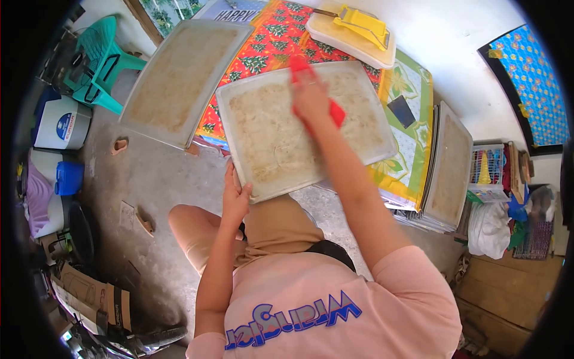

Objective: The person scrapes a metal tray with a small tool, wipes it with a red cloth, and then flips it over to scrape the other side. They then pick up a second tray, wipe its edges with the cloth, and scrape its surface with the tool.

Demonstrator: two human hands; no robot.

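Observation:
A large pale tray point(269, 137) with brownish patches on its surface lies tilted over the table's front edge and above my lap. My left hand point(235, 194) grips its near left corner, thumb on the rim. On the tray's upper middle, my right hand point(310, 99) presses a red cloth point(336, 113); the hand is slightly blurred and the cloth sticks out on both sides of it. A similar tray point(185, 81) rests at the table's left side.
A white container point(353, 39) with a yellow tool point(363, 25) stands at the table's back. More trays point(448, 167) are stacked at the right. A dark flat piece point(402, 112) lies on the tablecloth point(412, 78). A green chair point(104, 66) is at the far left.

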